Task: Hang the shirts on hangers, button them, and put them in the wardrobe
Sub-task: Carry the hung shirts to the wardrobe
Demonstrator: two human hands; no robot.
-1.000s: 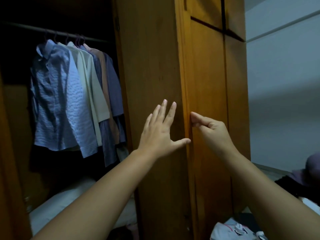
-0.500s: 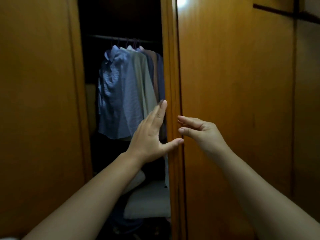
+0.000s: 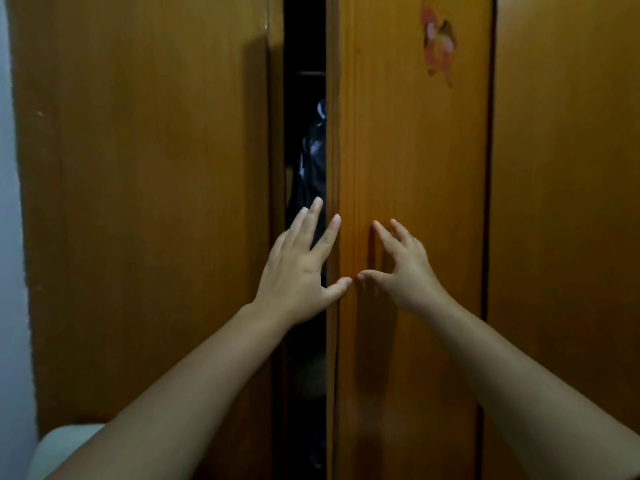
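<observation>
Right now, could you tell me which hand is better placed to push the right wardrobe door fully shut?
Right, probably. The right hand spreads its fingers flat on the right door. The left hand lies across the dark gap, only its thumb on that door's edge, so it could get pinched.

Nothing to read here.
You'll find no words, numbers or brand marks anywhere in view. The only marking is a worn reddish sticker (image 3: 439,46) high on the wardrobe door (image 3: 415,202), and whatever it pictures is too faded and blurred for you to make out any lettering.
</observation>
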